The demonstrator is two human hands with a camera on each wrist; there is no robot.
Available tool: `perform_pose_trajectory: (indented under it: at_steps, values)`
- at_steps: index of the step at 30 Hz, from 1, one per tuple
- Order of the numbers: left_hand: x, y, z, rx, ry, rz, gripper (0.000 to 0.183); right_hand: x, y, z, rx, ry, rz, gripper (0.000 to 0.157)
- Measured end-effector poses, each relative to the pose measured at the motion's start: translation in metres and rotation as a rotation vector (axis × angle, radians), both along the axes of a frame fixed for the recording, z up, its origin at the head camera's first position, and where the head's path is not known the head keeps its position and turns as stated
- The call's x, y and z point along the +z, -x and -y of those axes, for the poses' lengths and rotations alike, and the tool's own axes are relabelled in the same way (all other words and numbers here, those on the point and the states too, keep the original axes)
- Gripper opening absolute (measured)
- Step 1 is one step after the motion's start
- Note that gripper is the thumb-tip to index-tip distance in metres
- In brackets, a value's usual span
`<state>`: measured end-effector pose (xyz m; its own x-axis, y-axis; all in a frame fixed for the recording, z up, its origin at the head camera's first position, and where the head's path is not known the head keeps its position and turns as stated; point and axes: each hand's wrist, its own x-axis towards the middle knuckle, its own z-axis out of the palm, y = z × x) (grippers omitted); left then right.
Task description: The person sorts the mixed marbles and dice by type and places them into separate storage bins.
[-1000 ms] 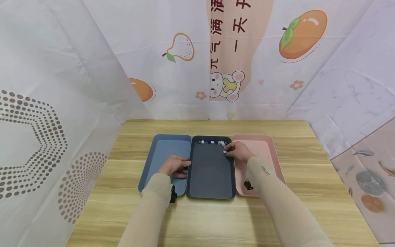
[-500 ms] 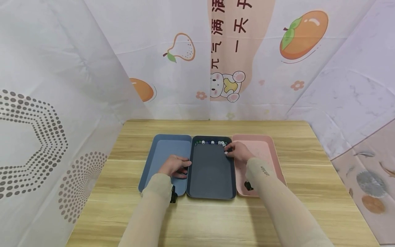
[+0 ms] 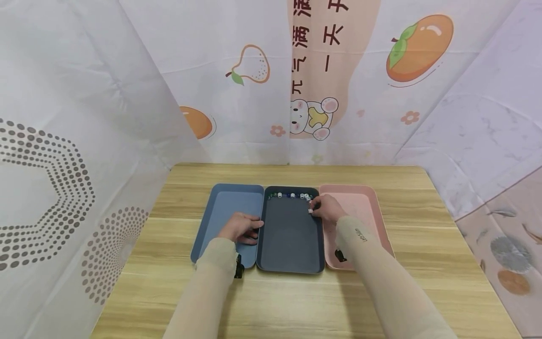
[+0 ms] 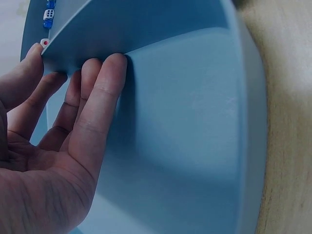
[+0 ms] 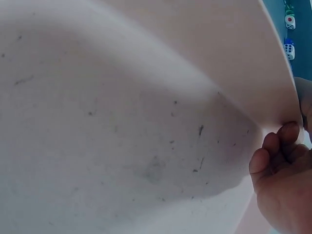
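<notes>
In the head view my right hand (image 3: 328, 209) reaches over the wall between the pink tray (image 3: 374, 202) and the dark grey tray (image 3: 290, 240). Its thumb and forefinger pinch a small white die (image 3: 310, 211) by the dark tray's right wall. In the right wrist view its other fingers (image 5: 261, 161) curl inside the pink tray, and the die is out of sight. My left hand (image 3: 241, 228) grips the blue tray (image 3: 205, 221) at its right wall. The left wrist view shows the thumb (image 4: 29, 68) over the rim and the fingers against the inside.
Along the dark tray's far wall runs a row of white dice (image 3: 292, 195) and small blue and green pieces (image 3: 273, 195), bending round the far right corner. The three trays stand side by side on a wooden table (image 3: 288, 301), with a printed curtain (image 3: 262, 117) behind.
The right hand's die has shifted slightly nearer along the dark tray's right wall and turned; another die shows between it and the row. My left hand keeps its place.
</notes>
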<state>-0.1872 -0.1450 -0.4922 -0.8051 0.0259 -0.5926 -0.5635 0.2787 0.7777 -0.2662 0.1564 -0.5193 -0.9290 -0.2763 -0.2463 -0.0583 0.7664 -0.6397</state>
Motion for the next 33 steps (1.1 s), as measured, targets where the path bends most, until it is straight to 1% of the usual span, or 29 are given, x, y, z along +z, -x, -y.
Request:
perform_pose_trajectory:
  at_steps: [10, 15, 20, 23, 25, 28, 33]
  values:
    - [-0.002, 0.001, -0.003, 0.001, -0.002, -0.007, 0.043, -0.003, -0.003, -0.005, -0.017, 0.028, -0.03, 0.01]
    - [-0.001, 0.001, -0.004, 0.002, -0.005, -0.004, 0.043, 0.0, -0.002, -0.009, -0.007, 0.043, -0.075, 0.011]
    - [-0.002, 0.002, -0.004, 0.002, 0.001, 0.0, 0.043, 0.004, -0.001, -0.019, -0.017, 0.1, -0.126, 0.015]
    - [-0.003, 0.003, -0.003, 0.002, 0.001, 0.005, 0.043, 0.008, -0.002, -0.026, -0.022, 0.154, -0.148, 0.014]
    - [-0.004, 0.005, -0.003, 0.004, 0.001, 0.01, 0.043, 0.01, -0.004, -0.03, -0.036, 0.187, -0.141, 0.012]
    - [-0.004, 0.006, -0.002, 0.006, -0.001, 0.02, 0.044, 0.013, -0.005, -0.035, -0.075, 0.211, -0.115, 0.011]
    - [-0.004, 0.008, -0.002, 0.01, -0.004, 0.042, 0.045, 0.014, -0.004, -0.043, -0.106, 0.183, -0.094, 0.017]
